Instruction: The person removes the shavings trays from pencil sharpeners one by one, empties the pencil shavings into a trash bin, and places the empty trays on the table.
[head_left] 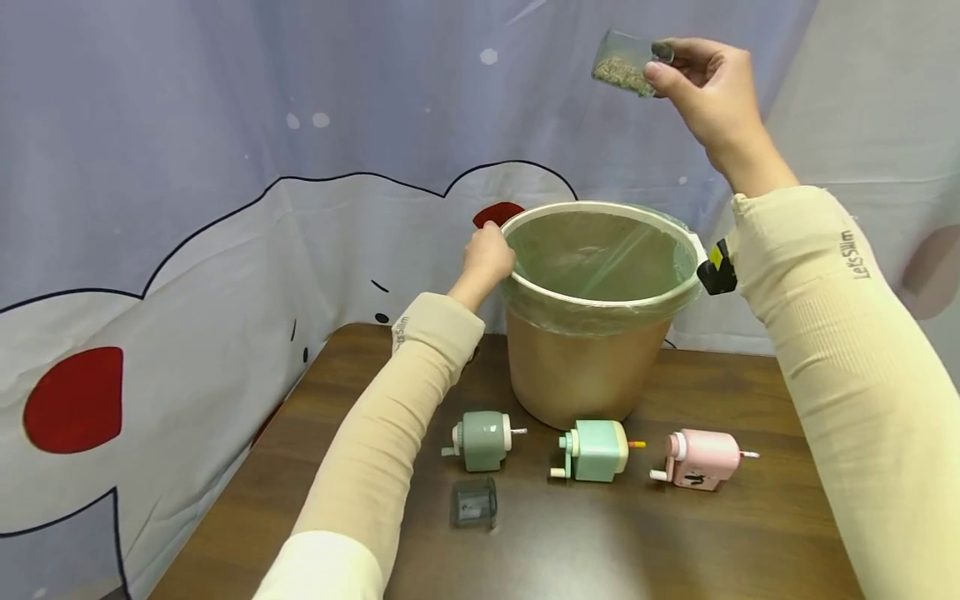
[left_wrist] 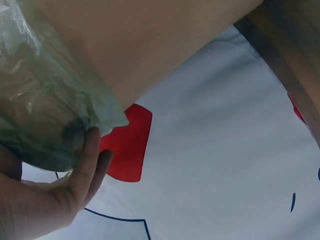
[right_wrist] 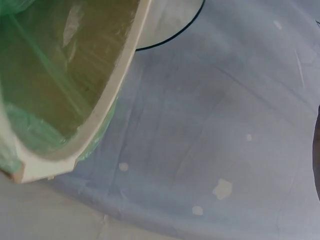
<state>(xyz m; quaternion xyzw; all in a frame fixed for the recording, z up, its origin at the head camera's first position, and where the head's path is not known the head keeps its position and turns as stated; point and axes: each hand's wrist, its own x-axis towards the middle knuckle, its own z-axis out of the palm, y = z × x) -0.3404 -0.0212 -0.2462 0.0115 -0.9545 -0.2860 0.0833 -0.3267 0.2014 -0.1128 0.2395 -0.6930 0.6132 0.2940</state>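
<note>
In the head view my right hand (head_left: 712, 92) is raised above the far right side of the trash bin (head_left: 577, 367). It pinches a clear shavings box (head_left: 622, 62) by one end, thumb in front. Pale pencil shavings (head_left: 621, 73) lie along the box's lower side. My left hand (head_left: 489, 254) grips the bin's left rim; the left wrist view shows its fingers (left_wrist: 89, 160) against the green plastic liner (left_wrist: 45, 100) folded over the outside. In the right wrist view the bin's rim (right_wrist: 112, 85) fills the upper left, and the box is out of sight.
Three crank pencil sharpeners stand before the bin: grey-green (head_left: 483, 440), mint (head_left: 597, 451) and pink (head_left: 705, 459), each with a pencil in it. A dark clear box (head_left: 474, 503) lies nearer on the wooden table (head_left: 555, 550). A printed curtain (head_left: 225, 208) hangs behind.
</note>
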